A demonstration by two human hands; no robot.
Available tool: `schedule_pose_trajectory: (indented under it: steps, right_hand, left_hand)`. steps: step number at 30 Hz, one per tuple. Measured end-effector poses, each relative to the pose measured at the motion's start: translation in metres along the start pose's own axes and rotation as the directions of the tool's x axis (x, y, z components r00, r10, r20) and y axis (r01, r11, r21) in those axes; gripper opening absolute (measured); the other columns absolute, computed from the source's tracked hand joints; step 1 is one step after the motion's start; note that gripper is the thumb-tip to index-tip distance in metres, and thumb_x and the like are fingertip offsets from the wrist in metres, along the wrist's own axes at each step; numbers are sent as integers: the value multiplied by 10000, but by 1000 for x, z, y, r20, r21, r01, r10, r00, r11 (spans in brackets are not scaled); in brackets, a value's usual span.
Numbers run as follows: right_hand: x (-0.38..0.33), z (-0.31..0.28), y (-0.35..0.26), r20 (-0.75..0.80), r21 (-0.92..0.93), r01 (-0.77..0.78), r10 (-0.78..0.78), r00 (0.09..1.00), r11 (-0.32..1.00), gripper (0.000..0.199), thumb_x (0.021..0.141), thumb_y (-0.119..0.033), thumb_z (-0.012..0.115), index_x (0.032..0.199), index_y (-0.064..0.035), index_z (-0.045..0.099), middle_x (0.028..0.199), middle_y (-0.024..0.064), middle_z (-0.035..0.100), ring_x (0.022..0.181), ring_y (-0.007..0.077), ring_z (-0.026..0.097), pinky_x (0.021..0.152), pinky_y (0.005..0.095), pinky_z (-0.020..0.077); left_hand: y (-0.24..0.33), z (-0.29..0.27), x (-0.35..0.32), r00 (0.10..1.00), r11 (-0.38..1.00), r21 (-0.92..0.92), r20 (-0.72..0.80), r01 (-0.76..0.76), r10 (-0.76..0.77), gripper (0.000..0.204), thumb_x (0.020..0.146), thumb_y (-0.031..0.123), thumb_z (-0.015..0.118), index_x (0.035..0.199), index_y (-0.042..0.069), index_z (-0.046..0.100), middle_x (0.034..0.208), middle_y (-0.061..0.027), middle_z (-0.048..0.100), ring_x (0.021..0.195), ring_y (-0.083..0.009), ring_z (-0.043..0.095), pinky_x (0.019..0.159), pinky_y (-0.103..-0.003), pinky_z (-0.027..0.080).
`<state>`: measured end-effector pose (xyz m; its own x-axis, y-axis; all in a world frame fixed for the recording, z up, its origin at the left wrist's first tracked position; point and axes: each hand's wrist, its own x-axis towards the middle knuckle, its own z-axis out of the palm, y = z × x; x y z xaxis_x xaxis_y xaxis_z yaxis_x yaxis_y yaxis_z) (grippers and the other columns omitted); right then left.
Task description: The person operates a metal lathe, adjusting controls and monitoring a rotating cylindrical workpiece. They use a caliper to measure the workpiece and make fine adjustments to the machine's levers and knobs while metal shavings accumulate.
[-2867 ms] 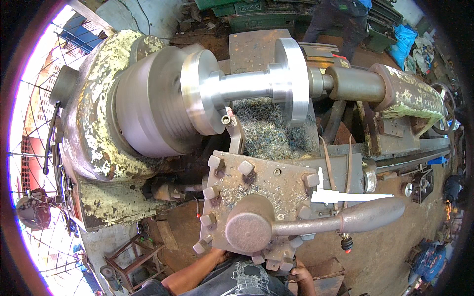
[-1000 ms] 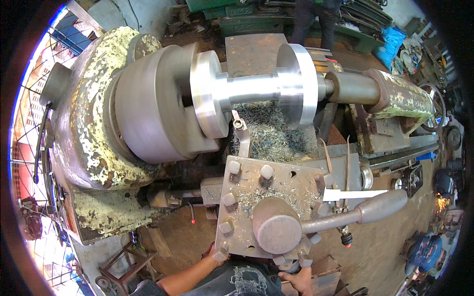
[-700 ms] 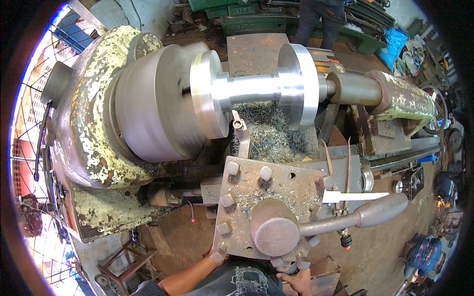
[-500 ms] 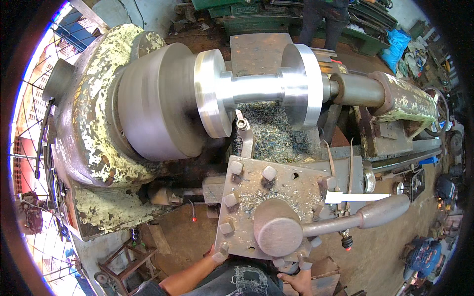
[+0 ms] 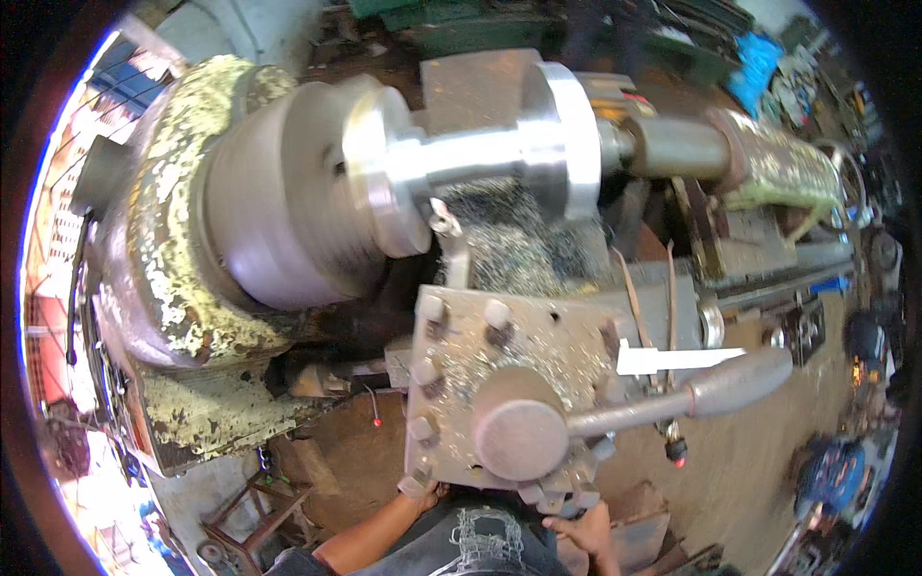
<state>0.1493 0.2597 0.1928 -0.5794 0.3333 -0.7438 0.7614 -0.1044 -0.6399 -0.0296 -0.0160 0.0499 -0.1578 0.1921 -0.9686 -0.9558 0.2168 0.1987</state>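
A shiny spool-shaped metal workpiece turns in the blurred chuck of a lathe. A cutting tool reaches from the square tool post up to the workpiece's left flange. My left hand reaches under the tool post's lower left corner with its fingers hidden. My right hand sits just below the post's lower edge, and its grip is not visible. A long lever handle sticks out to the right from the post's round cap.
Metal chips are heaped on the carriage under the workpiece. The tailstock presses in from the right. A white caliper lies beside the lever. The flaking yellow-green headstock fills the left. A metal stool stands on the floor below.
The chuck and workpiece keep spinning. The view has shifted slightly. Both hands stay below the tool post.
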Motion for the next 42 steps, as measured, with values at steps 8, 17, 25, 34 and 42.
schedule_pose_trajectory:
  steps: [8,17,25,34,42]
  right_hand:
    - [57,-43,67,-242,205,-55,105,964,977,616,821,-444,755,1192,31,631,1129,186,689,1009,239,651,918,367,490]
    - [178,-78,115,-445,-560,-39,-261,857,828,267,857,-281,670,941,-30,706,902,229,678,902,432,652,781,511,530]
    - [194,-74,185,-217,-753,207,-532,818,624,326,914,-272,558,756,-3,654,828,223,652,754,430,642,695,514,520]
    - [286,-85,258,86,-882,335,-586,806,332,264,838,-204,539,739,-12,690,874,230,679,857,402,666,721,521,513]
    - [313,-103,237,-66,-416,-6,-24,998,909,368,912,-362,491,850,-68,703,761,136,652,681,316,593,600,443,473]
  left_hand:
    - [14,24,-72,924,907,355,-215,-227,315,245,953,269,611,946,40,524,730,-41,549,691,-155,555,595,-305,451]
    - [-9,104,-100,876,681,569,416,-461,245,653,885,287,710,1363,-57,429,1294,-166,561,1185,-227,535,1016,-346,407]
    - [-38,144,-88,911,942,150,336,-301,238,1091,715,433,823,1477,-74,228,1407,-207,465,1313,-325,447,1113,-445,339]
    - [-54,144,-82,890,945,-18,332,-326,313,1121,673,370,871,1491,-54,233,1414,-200,467,1324,-323,447,1121,-447,342]
    - [-60,146,-80,884,936,-77,308,-344,351,913,788,298,803,1460,-63,301,1428,-172,471,1305,-284,456,1127,-410,318]
